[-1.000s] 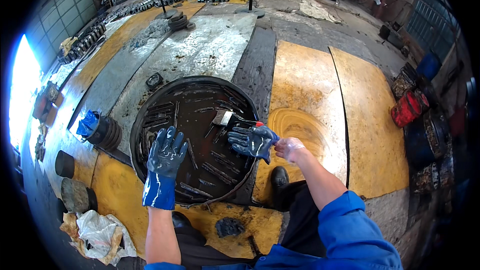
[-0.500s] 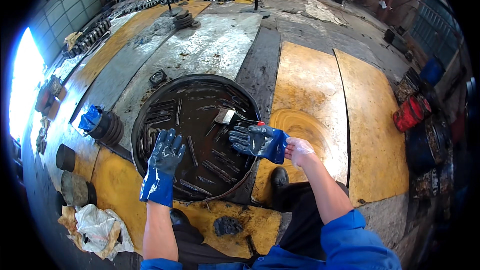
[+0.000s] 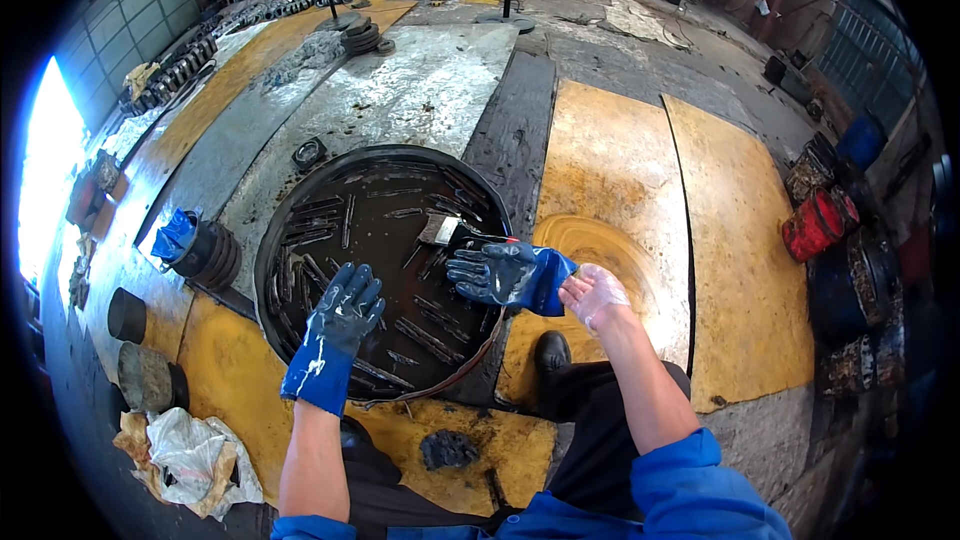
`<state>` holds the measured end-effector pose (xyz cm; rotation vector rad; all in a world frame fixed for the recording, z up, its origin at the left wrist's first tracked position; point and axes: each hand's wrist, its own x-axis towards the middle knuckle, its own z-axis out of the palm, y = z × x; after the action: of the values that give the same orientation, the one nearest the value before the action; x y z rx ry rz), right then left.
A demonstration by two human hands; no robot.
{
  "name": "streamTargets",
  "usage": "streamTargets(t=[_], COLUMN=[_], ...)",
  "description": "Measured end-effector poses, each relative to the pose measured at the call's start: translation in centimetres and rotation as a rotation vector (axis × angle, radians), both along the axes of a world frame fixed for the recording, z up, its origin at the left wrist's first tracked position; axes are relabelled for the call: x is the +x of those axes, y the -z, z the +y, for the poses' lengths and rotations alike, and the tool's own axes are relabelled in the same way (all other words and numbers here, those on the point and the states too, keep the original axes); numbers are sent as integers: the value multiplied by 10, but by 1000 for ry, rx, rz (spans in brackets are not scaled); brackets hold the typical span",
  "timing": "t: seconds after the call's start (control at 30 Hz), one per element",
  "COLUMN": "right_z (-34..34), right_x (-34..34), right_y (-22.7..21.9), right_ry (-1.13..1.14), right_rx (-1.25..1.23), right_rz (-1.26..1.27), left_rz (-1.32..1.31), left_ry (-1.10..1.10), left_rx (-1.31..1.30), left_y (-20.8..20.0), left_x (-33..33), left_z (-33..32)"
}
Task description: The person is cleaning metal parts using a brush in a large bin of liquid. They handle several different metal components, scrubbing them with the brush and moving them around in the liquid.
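From where I stand, 2 hands are at work around a round black tub [image 3: 264, 280]. The left hand [image 3: 345, 318], in a blue-and-black glove [image 3: 320, 375], is above the tub's near left part, fingers spread and gripping nothing. The right hand [image 3: 597, 297], apparently under thin clear film, is just right of the tub, its fingers on the cuff of a loose glove [image 3: 515, 277], which it holds; the fingers of that loose glove reach in over the tub's right side. A brush [image 3: 440, 230] shows just beyond the loose glove, within the tub's outline. Dark strips [image 3: 430, 340] lie in the tub's dark liquid [image 3: 385, 240]. A black block [image 3: 309, 153] is just past the tub's far left rim; a black lump [image 3: 448, 450] lies on its near side. A red can [image 3: 815, 225] is well apart to the right.
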<state>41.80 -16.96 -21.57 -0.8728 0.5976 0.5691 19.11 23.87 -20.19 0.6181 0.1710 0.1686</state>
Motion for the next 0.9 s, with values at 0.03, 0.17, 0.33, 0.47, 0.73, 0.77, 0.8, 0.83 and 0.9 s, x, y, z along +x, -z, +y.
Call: streamTargets(t=[0.03, 0.17, 0.33, 0.47, 0.73, 0.77, 0.8, 0.83, 0.9], right_z=[-4, -9, -2, 6, 38, 49, 56, 60, 70], right_x=[1, -1, -9, -14, -39, -44, -53, -60, -68], right_y=[3, 2, -4, -15, -78, -85, -96, -100, -106], right_ry=[3, -233, -300, -203, -333, -347, -381, -398, -430], right_rx=[-3, 110, -18, 10, 283, 322, 361, 357, 466], right_rz=[-1, 43, -46, -246, -272, -257, -278, -264, -331], left_rz=[30, 95, 138, 157, 266, 284, 344, 409, 474], left_ry=[-25, -56, -56, -60, -34, -62, -94, -106, -114], left_rx=[-26, -59, -88, -46, -78, -104, -114, -137, -170], left_y=[-1, -7, -7, -9, -1, 3, 5, 8, -9], left_x=[2, 5, 14, 13, 23, 23, 22, 28, 38], left_z=[-2, -9, -19, -22, -40, -41, -42, -50, -69])
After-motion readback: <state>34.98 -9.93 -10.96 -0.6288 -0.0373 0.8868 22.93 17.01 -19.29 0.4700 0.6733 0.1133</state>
